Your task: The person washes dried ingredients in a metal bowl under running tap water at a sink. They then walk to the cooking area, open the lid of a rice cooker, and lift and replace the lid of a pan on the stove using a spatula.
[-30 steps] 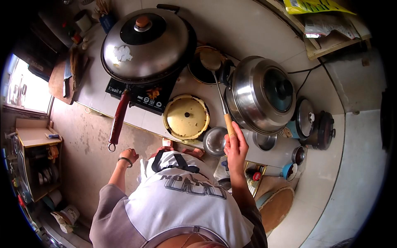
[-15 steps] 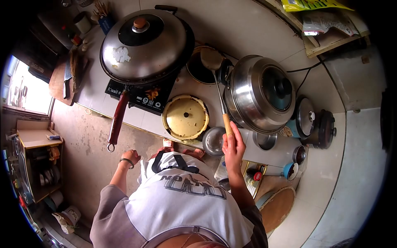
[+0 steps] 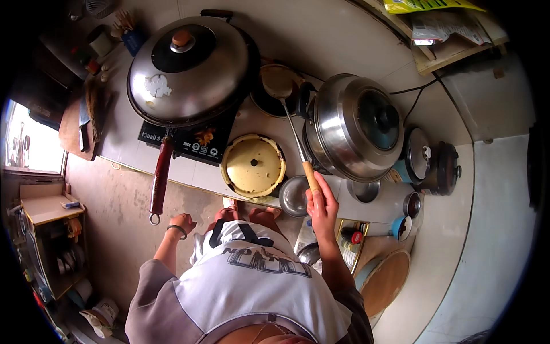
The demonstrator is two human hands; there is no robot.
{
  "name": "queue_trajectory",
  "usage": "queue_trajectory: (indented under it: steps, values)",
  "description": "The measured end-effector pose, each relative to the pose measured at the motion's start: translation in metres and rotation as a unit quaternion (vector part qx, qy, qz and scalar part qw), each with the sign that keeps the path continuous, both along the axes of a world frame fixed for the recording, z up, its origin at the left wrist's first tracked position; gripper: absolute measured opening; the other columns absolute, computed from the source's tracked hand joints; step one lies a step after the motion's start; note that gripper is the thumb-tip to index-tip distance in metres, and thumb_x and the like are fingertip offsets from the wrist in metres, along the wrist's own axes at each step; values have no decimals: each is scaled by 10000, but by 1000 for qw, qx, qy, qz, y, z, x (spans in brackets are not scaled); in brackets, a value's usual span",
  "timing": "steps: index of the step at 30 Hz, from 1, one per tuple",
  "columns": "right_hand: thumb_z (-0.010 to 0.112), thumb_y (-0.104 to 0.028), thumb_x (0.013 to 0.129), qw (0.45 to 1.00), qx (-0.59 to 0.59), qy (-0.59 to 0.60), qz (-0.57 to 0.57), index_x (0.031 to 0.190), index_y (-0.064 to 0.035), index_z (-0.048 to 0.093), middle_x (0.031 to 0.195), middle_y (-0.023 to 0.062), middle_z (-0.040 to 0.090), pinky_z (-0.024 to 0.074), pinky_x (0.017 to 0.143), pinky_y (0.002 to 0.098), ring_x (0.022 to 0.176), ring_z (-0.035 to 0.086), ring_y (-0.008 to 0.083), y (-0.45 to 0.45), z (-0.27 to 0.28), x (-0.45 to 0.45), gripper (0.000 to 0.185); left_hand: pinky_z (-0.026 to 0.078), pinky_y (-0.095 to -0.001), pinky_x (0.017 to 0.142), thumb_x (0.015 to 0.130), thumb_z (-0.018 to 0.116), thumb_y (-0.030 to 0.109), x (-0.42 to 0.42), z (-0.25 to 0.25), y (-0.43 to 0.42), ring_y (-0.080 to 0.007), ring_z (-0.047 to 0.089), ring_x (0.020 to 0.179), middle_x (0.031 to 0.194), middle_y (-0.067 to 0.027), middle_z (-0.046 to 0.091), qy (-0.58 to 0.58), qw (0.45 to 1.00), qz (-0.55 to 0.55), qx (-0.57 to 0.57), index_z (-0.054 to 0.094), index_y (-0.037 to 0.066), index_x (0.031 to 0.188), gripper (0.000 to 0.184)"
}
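My right hand (image 3: 323, 205) is closed round the wooden handle of a wok spatula (image 3: 296, 131). Its metal blade points away from me, over a dark round pot (image 3: 264, 103) whose inside I cannot make out. My left hand (image 3: 182, 222) hangs by my side over the floor, fingers curled, apparently around nothing. Ahead of it, the red handle of a large wok (image 3: 162, 172) juts past the counter edge. A domed steel lid (image 3: 195, 80) covers the wok, which sits on a black induction cooker (image 3: 189, 142).
A yellow enamel lid (image 3: 252, 175) and a metal bowl (image 3: 294, 198) lie near the counter's front edge. A lidded steel pot (image 3: 352, 126) stands to the right. At far left, a knife (image 3: 84, 123) rests on a cutting board (image 3: 77, 135).
The view has shifted slightly, so the cookware appears a little further left. The spatula stays in my right hand over the dark pot. My left hand stays by my side.
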State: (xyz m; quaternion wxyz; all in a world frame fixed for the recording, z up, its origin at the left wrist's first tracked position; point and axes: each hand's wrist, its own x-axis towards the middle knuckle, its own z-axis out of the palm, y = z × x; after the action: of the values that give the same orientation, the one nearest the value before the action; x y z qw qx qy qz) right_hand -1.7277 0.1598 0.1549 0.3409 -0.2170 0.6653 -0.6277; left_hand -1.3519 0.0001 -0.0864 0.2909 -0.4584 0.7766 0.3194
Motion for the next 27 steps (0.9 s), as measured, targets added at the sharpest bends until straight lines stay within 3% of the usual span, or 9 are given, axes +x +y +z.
queue_trajectory:
  steps: [8,17,22,25,27]
  values:
    - [441,-56,965,999,4,21,47,1382,-39,444,790,15,529,285,477,154,538,329,4,38,23,9,418,524,-409,780,801,606,421,-5,1,3,-314,654,892,952,-122,682,12,998,-57,-16,676,105,884,334]
    - [458,-58,952,995,73,11,62,1368,-39,465,812,14,543,324,541,154,604,374,14,204,63,31,417,521,-428,773,798,605,431,-24,31,70,-313,653,881,953,-122,679,44,986,-150,-50,688,105,876,346]
    - [467,-47,920,993,108,46,24,1314,10,506,791,21,567,378,578,189,631,437,46,326,81,62,400,506,-438,797,817,585,420,-61,73,111,-336,646,876,921,-140,685,31,961,-274,-11,687,89,866,350]
    - [457,-29,897,990,111,90,-9,1314,24,500,753,35,577,337,509,186,559,396,28,406,81,91,422,504,-424,746,846,595,395,-102,128,125,-313,651,814,831,-123,678,113,929,-351,-9,672,89,852,316]
    - [471,-28,889,985,138,89,-46,1273,46,527,716,29,557,334,495,197,544,406,40,443,101,114,395,512,-372,696,855,627,312,-140,165,128,-265,650,758,795,-88,666,239,905,-353,-1,664,94,850,221]
